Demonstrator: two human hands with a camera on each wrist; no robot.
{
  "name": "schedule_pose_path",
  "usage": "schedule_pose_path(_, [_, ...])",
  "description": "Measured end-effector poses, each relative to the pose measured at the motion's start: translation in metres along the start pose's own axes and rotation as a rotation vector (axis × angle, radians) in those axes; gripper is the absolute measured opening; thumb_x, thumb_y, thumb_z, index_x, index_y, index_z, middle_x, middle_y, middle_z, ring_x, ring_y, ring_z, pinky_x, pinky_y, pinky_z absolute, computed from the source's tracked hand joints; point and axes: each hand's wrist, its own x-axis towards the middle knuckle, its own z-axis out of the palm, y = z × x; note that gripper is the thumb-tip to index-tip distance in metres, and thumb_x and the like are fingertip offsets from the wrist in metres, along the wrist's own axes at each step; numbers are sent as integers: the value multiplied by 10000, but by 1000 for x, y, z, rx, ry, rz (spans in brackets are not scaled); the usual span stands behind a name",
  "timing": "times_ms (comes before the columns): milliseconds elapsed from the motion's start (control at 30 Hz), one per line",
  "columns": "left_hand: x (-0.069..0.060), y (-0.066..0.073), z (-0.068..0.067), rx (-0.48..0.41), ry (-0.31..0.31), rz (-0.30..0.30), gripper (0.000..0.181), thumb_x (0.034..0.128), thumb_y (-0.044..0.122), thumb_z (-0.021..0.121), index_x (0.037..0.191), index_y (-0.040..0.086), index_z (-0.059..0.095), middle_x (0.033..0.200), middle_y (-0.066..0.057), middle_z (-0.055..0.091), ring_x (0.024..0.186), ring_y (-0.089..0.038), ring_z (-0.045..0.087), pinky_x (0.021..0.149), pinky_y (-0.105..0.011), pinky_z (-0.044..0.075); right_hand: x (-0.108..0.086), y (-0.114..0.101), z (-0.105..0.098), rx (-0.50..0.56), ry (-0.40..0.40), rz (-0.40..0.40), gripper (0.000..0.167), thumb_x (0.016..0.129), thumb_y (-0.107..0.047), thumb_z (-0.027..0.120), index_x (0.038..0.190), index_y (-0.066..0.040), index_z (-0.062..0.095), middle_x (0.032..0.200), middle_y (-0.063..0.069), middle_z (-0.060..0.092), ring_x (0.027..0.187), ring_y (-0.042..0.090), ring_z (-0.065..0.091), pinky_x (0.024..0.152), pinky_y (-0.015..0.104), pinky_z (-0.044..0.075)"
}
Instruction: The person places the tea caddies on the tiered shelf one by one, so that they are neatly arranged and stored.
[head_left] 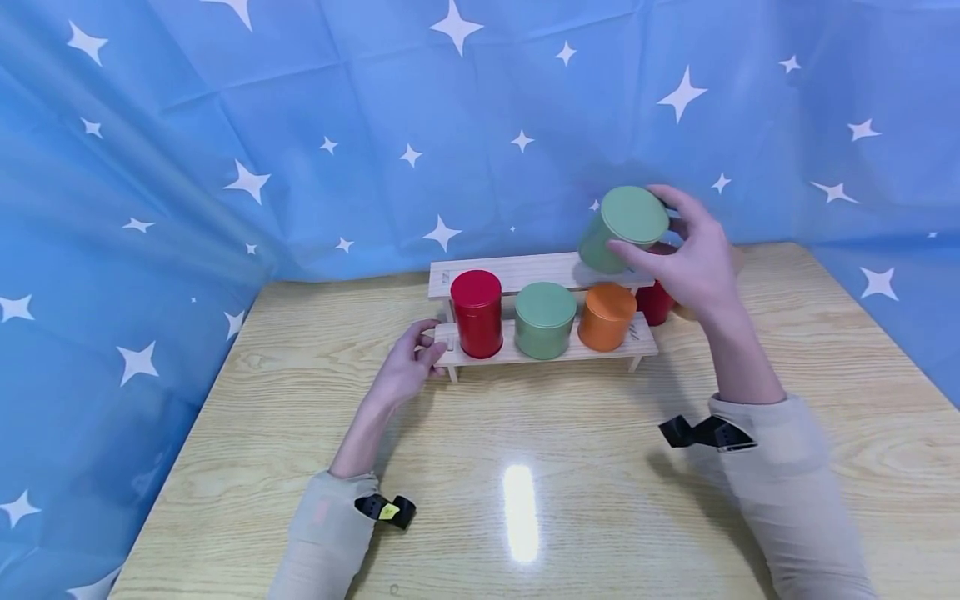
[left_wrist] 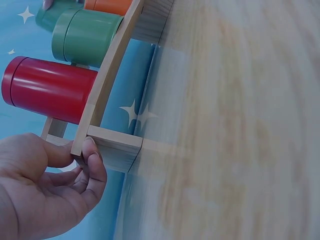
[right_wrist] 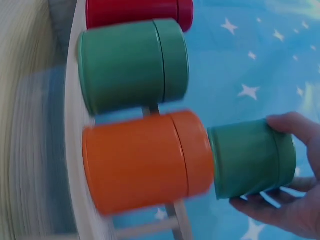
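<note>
A two-step wooden rack carries a tall red tin, a green tin and an orange tin on its lower, front step. The left hand pinches the left end of that step between thumb and fingers, as the left wrist view shows with the hand near the red tin. A second green tin, tilted, is gripped by its lid end in the right hand, at the upper step's right part. In the right wrist view this tin appears beyond the orange tin.
Behind the right hand, a dark red tin and a partly hidden tan object stand at the rack's right end. A blue cloth with white stars hangs behind the wooden table.
</note>
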Motion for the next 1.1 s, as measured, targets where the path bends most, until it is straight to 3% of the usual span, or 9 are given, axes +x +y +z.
schedule_pose_path(333, [-1,-1,-1,2,-8,11,464,1049,30,524,1488,-26,385,1050,-133,447,751,-141,559,738,-260,589,8,-5,41,77,-75,13,706,811,-228,869,1438,-182,549,1342,14,565,1121,228,577,982,399,526])
schedule_pose_path(567, [-2,1,-2,-4,-15,7,472,1053,35,517,1499,-26,374,1059,-128,432,768,-137,529,743,-258,588,11,-11,65,112,-112,63,728,812,-286,870,1453,-212,535,1359,5,551,1166,242,563,958,389,532])
schedule_pose_path(967, [-1,-1,-1,-11,-10,6,466,1054,26,510,1497,-26,376,1048,-128,440,774,-136,528,743,-259,593,14,-17,105,112,-87,-64,680,806,-232,878,1401,-94,578,1320,79,572,1110,280,605,963,439,546])
schedule_pose_path(1100, [1,-1,-1,-17,-2,9,461,1046,16,521,1485,-29,388,1045,-129,443,772,-139,529,726,-247,592,13,-20,115,94,-76,-65,716,804,-260,881,1419,-78,561,1368,96,537,1134,267,598,957,412,551])
